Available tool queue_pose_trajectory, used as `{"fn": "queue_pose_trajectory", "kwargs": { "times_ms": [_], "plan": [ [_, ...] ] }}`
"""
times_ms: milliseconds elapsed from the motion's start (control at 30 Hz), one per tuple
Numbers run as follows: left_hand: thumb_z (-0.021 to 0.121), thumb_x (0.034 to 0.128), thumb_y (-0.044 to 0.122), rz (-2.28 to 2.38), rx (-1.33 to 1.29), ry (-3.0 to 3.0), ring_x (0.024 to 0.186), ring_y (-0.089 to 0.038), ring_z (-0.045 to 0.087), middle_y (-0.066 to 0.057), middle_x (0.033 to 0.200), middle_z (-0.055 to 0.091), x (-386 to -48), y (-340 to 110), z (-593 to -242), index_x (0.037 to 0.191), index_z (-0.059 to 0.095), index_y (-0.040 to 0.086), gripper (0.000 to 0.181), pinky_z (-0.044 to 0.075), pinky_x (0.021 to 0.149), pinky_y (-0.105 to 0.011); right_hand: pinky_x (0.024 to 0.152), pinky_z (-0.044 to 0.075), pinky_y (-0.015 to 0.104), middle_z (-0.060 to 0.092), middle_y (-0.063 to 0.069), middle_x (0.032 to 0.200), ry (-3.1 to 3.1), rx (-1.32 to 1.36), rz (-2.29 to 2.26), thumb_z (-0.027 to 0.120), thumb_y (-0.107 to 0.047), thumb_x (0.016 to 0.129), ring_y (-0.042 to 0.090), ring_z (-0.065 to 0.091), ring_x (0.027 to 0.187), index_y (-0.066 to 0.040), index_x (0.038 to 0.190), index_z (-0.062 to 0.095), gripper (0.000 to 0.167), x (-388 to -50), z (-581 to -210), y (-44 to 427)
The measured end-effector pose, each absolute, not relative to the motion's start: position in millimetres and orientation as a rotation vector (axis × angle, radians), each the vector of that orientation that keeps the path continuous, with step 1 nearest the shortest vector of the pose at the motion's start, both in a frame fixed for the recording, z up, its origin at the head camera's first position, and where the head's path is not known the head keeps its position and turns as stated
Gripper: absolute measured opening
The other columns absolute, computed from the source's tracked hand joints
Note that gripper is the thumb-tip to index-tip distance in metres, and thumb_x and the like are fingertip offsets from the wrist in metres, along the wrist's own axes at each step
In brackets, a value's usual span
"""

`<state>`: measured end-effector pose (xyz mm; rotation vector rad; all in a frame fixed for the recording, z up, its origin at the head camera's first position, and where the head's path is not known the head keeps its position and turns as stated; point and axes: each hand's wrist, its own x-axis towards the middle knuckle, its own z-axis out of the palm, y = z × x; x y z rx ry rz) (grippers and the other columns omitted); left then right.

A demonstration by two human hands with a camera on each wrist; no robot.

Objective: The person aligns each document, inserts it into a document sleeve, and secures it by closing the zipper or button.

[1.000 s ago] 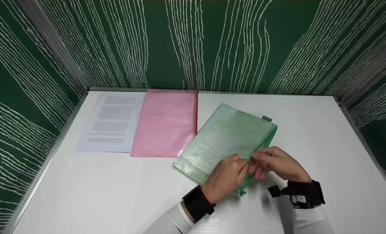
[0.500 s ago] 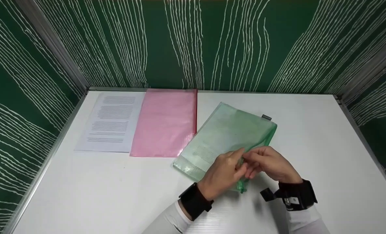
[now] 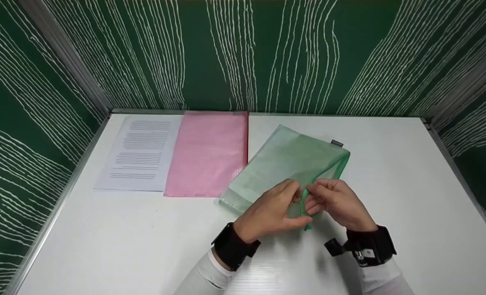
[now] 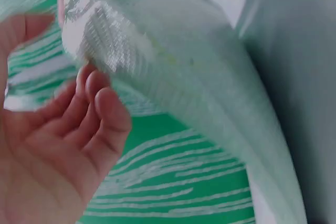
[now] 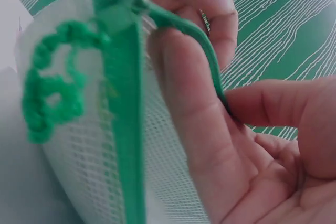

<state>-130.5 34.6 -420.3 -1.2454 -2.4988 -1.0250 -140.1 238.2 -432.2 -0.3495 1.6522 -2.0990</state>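
Observation:
A pale green mesh zipper pouch [image 3: 296,155] lies slanted on the table, its near edge raised and its zippered side parted. My right hand [image 3: 341,205] pinches one green zipper band [image 5: 207,51] between thumb and fingers. The other band [image 5: 125,119], with a twisted green cord [image 5: 52,87] at its end, stands apart from it. My left hand [image 3: 267,211] is at the pouch's near end, thumb held away. In the left wrist view the left fingertips [image 4: 110,108] are bent loosely against or close to the mesh; contact is hard to tell.
A pink zipper pouch [image 3: 210,155] lies left of the green one, close to its corner. Beside it are printed sheets [image 3: 140,155], partly under the pink pouch. Green panels with white lines [image 3: 234,57] border the white table [image 3: 124,237].
The pouch's zippered side has opened wider and its near edge has risen. My left hand has shifted left and its thumb has spread away. My right hand has moved slightly left, now pinching the band.

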Motion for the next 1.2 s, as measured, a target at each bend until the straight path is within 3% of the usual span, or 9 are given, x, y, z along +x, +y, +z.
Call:
{"fn": "queue_pose_trajectory", "kwargs": {
  "times_ms": [233,333,600,733,867,1033,1200],
  "plan": [
    [0.079,0.0598,0.052,-0.594,-1.260,-2.518,0.077,-0.006,0.035,0.005,0.085,0.034,-127,33,-418,0.091,0.043,0.013,0.061,0.033,0.064,-0.016,0.062,0.055,0.027,0.068,0.010,0.077,1.590,-0.279,-2.202,0.046,-0.010,0.096,0.017,0.067,0.066,0.003,0.088,0.059,0.020,-139,-430,233],
    [0.080,0.0617,0.043,-0.558,-1.253,-2.478,0.074,-0.006,0.034,0.005,0.083,0.034,-126,34,-417,0.089,0.043,0.014,0.054,0.032,0.061,-0.016,0.063,0.055,0.027,0.068,0.011,0.078,1.578,-0.280,-2.223,0.045,-0.010,0.096,0.017,0.067,0.068,0.003,0.091,0.060,0.020,-138,-429,233],
    [0.066,0.0719,0.018,-0.700,-1.263,-2.377,0.070,-0.004,0.037,0.007,0.077,0.039,-129,30,-415,0.084,0.052,0.015,0.019,0.033,0.060,-0.014,0.068,0.055,0.030,0.068,0.014,0.087,1.601,-0.321,-2.263,0.044,-0.010,0.096,0.021,0.068,0.077,0.012,0.103,0.053,0.025,-138,-429,235],
    [0.064,0.0751,0.011,-0.740,-1.255,-2.368,0.068,-0.002,0.040,0.006,0.076,0.045,-130,29,-416,0.093,0.061,0.011,0.018,0.035,0.059,-0.011,0.071,0.054,0.032,0.067,0.015,0.091,1.648,-0.319,-2.230,0.045,-0.011,0.096,0.022,0.067,0.081,0.014,0.107,0.052,0.028,-139,-428,234],
    [0.063,0.0755,0.009,-0.774,-1.241,-2.346,0.067,-0.002,0.041,0.006,0.074,0.047,-131,28,-415,0.086,0.059,0.011,0.012,0.035,0.058,-0.009,0.074,0.054,0.036,0.066,0.017,0.094,1.791,-0.290,-2.191,0.050,-0.015,0.094,0.025,0.066,0.083,0.016,0.110,0.051,0.034,-136,-425,235],
    [0.061,0.0772,0.007,-0.813,-1.222,-2.320,0.067,-0.001,0.043,0.005,0.075,0.049,-133,24,-410,0.085,0.056,0.012,0.010,0.035,0.059,-0.008,0.073,0.051,0.029,0.065,0.014,0.102,2.228,-0.415,-1.908,0.057,-0.021,0.090,0.024,0.063,0.087,0.002,0.109,0.060,0.030,-128,-415,238],
    [0.060,0.0789,0.007,-0.843,-1.220,-2.292,0.070,-0.001,0.043,0.005,0.077,0.051,-134,22,-405,0.089,0.060,0.010,0.011,0.036,0.061,-0.008,0.076,0.050,0.025,0.065,0.006,0.102,2.389,-0.689,-1.718,0.060,-0.014,0.087,0.018,0.061,0.094,-0.011,0.102,0.066,0.016,-126,-415,236]
  ]
}}
